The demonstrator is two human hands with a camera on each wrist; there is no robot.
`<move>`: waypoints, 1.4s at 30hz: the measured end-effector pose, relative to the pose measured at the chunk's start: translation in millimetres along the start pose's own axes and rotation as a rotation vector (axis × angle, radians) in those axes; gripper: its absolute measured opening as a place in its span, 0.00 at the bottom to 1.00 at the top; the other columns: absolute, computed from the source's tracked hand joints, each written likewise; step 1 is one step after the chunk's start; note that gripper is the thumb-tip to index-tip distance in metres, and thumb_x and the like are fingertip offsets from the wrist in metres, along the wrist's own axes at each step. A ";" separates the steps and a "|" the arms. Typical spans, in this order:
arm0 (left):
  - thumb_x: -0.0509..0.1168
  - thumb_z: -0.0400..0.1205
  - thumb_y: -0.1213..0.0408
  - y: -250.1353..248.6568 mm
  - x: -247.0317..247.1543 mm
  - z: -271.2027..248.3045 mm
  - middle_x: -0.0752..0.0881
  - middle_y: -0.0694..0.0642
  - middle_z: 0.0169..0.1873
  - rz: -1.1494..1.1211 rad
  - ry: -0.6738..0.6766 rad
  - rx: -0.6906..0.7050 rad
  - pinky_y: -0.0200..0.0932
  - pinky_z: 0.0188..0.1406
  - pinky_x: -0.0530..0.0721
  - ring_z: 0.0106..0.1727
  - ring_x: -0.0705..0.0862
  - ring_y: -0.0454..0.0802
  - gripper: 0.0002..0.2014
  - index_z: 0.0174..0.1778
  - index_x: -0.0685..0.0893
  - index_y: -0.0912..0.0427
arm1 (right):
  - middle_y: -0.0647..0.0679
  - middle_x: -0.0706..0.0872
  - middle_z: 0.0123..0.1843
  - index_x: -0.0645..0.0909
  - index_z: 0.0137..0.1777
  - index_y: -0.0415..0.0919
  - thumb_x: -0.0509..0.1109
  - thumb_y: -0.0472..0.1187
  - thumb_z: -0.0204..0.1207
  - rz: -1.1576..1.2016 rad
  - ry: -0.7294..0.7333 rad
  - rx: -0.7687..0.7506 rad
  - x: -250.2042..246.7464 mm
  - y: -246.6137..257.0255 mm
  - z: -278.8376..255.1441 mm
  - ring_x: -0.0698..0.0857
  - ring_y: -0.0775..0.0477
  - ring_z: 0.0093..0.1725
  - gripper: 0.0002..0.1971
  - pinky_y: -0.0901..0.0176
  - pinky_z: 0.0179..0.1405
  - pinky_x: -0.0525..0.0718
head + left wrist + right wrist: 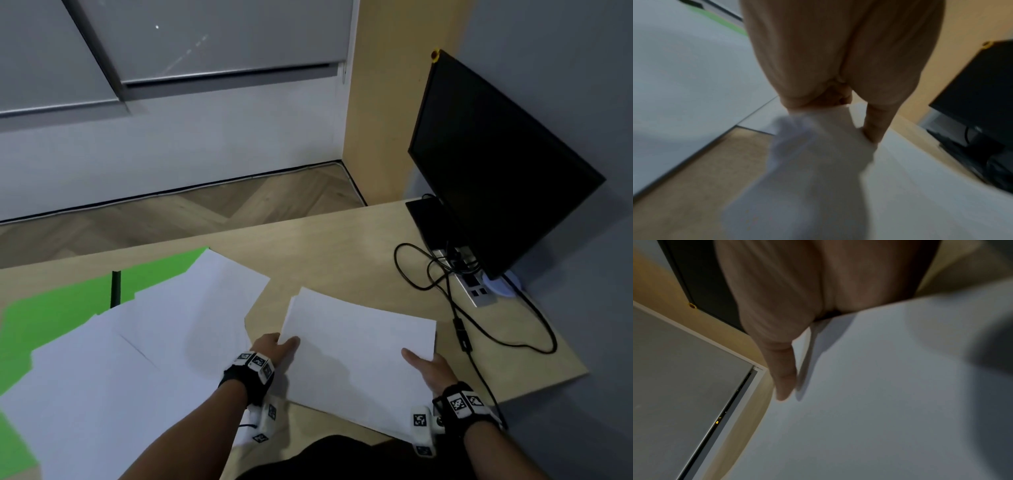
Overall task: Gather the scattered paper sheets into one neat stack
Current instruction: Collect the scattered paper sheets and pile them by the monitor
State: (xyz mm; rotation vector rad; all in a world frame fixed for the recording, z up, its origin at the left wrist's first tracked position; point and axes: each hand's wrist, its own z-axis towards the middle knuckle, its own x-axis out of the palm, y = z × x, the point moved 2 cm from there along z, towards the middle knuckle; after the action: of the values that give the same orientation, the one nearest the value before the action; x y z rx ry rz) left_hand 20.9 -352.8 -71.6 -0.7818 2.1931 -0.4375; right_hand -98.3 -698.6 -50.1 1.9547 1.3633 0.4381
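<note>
A small stack of white paper sheets is held above the wooden desk, bowed slightly. My left hand pinches its left edge, thumb on top and fingers underneath, as the left wrist view shows with the paper under the thumb. My right hand grips the right edge the same way, its thumb lying on the sheet. Several other white sheets lie scattered and overlapping to the left, partly over a green mat.
A black monitor stands at the desk's back right, with a power strip and loose black cables running along the right edge. A thin black post rises from the mat. The desk's far edge drops to wooden flooring.
</note>
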 end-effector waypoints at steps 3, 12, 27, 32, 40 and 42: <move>0.68 0.72 0.38 3.4 -1.4 -3.4 0.88 0.53 0.60 0.003 0.041 0.063 0.51 0.61 0.84 0.58 0.87 0.55 0.33 0.66 0.83 0.56 | 0.39 0.92 0.50 0.88 0.55 0.35 0.83 0.36 0.68 -0.067 0.014 0.028 2.1 -3.9 6.2 0.91 0.35 0.50 0.16 0.36 0.58 0.86; 0.72 0.71 0.60 -8.5 -14.6 -17.1 0.88 0.52 0.52 -0.161 -0.044 0.150 0.47 0.55 0.82 0.55 0.86 0.56 0.22 0.62 0.81 0.52 | 0.40 0.93 0.50 0.88 0.54 0.35 0.84 0.35 0.64 -0.103 0.031 -0.149 22.1 32.2 3.5 0.92 0.38 0.48 0.18 0.38 0.55 0.88; 0.63 0.57 0.71 -54.3 -67.8 -51.1 0.83 0.51 0.28 -0.504 -0.280 0.416 0.44 0.35 0.75 0.34 0.79 0.49 0.07 0.30 0.77 0.61 | 0.44 0.87 0.40 0.83 0.47 0.32 0.79 0.39 0.51 0.019 0.045 -0.506 19.5 100.0 -30.6 0.84 0.46 0.40 0.22 0.52 0.41 0.80; 0.63 0.55 0.71 -39.8 -51.5 -55.4 0.88 0.56 0.37 -0.667 -0.350 0.267 0.48 0.45 0.83 0.44 0.85 0.58 0.16 0.36 0.86 0.54 | 0.41 0.85 0.42 0.83 0.47 0.34 0.79 0.34 0.52 0.137 0.040 -0.453 28.8 85.4 -30.0 0.82 0.41 0.44 0.20 0.53 0.40 0.79; 0.66 0.64 0.77 -79.9 -81.9 -76.5 0.77 0.52 0.26 -0.816 -0.430 0.407 0.40 0.31 0.72 0.31 0.74 0.45 0.09 0.30 0.74 0.60 | 0.47 0.90 0.48 0.85 0.55 0.38 0.79 0.28 0.69 0.065 -0.036 -0.637 20.0 107.9 -29.4 0.89 0.48 0.46 0.15 0.54 0.42 0.86; 0.65 0.63 0.78 -81.2 -77.3 -70.7 0.77 0.54 0.28 -0.829 -0.422 0.384 0.43 0.35 0.70 0.33 0.74 0.50 0.10 0.28 0.74 0.60 | 0.48 0.89 0.45 0.85 0.54 0.39 0.81 0.28 0.67 -0.009 -0.057 -0.592 24.4 106.2 -24.4 0.87 0.50 0.43 0.16 0.61 0.37 0.85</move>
State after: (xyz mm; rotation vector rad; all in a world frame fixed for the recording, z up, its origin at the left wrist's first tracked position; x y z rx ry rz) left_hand 40.8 -359.1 59.3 -1.3929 1.2667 -0.9597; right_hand -32.3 -688.7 39.3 1.4584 1.0501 0.6868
